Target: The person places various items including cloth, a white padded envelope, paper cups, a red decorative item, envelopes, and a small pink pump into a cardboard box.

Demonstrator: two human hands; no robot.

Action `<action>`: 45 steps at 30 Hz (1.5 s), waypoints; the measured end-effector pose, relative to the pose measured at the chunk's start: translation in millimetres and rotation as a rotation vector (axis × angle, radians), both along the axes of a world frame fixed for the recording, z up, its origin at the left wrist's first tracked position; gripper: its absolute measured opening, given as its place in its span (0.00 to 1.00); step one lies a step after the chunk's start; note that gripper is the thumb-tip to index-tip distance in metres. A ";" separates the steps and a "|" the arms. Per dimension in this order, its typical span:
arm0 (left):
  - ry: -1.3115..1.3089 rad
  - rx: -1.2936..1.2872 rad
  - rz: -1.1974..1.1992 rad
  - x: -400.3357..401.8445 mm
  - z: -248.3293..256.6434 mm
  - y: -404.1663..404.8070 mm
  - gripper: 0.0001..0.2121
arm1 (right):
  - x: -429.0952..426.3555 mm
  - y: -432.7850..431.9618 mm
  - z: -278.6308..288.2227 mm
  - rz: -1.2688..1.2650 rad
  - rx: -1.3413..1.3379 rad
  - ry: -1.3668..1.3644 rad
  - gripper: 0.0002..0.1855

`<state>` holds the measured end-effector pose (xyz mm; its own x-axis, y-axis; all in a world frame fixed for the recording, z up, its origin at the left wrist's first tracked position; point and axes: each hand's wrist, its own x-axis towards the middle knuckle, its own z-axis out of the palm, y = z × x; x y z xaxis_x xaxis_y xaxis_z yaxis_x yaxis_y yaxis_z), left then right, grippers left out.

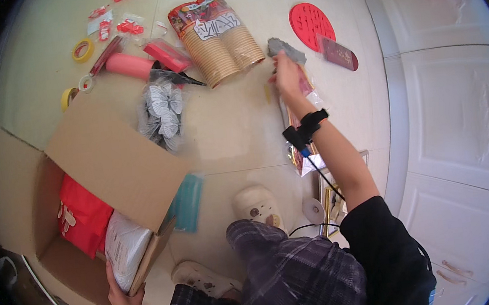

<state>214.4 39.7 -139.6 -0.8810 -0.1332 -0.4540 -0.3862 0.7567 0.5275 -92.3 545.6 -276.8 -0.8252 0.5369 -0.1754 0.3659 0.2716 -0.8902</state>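
Observation:
My left hand (126, 303) grips the near wall of an open cardboard box (115, 152), its thumb and fingers on either side of the edge. In the box lie a red plastic package (84, 218) and a white wrapped parcel (127, 245) that bears a label. My right hand (286, 74) reaches out over the floor at a grey crumpled item (286, 50); whether its fingers hold anything cannot be told. Under my right forearm lie clear-wrapped packets (304, 81). Beyond the box sits a clear bag of white butterfly decorations (166, 107).
A pack of paper cups (219, 43), a pink roll (130, 66), yellow tape rolls (82, 50), a red round cutout (311, 25) and a teal packet (188, 203) lie on the tiled floor. White cabinets (460, 121) stand at the right.

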 end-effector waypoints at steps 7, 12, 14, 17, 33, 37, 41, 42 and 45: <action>-0.053 -0.062 0.031 5.5 -0.8 -8.0 0.44 | -70.1 79.9 44.6 0.133 -0.245 -0.501 0.07; -0.059 -0.042 0.021 5.8 -6.2 -9.1 0.45 | -112.9 149.3 14.1 0.445 0.896 -0.274 0.19; -0.057 -0.048 0.016 4.8 -7.1 -8.7 0.45 | -114.7 160.2 -1.2 0.486 1.164 -0.390 0.25; -0.045 -0.068 0.005 4.5 -5.0 -6.8 0.45 | -113.4 155.2 -16.0 0.477 1.158 -0.423 0.25; -0.047 -0.048 0.057 11.2 -9.1 -8.8 0.43 | -119.9 149.4 -13.2 0.597 1.336 -0.455 0.12; 0.031 -0.023 0.048 8.3 -8.3 -8.5 0.43 | -104.2 157.9 -9.4 0.486 1.356 -0.220 0.12; -0.011 -0.083 0.034 6.1 -7.2 -9.7 0.43 | -93.3 139.0 33.5 0.189 1.369 0.201 0.13; -0.004 -0.061 0.011 0.8 -5.8 -6.9 0.43 | -97.9 130.7 49.5 0.149 1.332 0.431 0.14; 0.070 -0.089 -0.018 -6.0 -0.3 -0.9 0.42 | -90.7 63.0 105.9 0.292 1.144 0.762 0.21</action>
<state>208.4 38.8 -139.9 -0.9127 -0.1540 -0.3784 -0.3367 0.8083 0.4830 -183.1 608.6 -170.9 -0.6233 -0.1284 0.7714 -0.2945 0.9523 -0.0794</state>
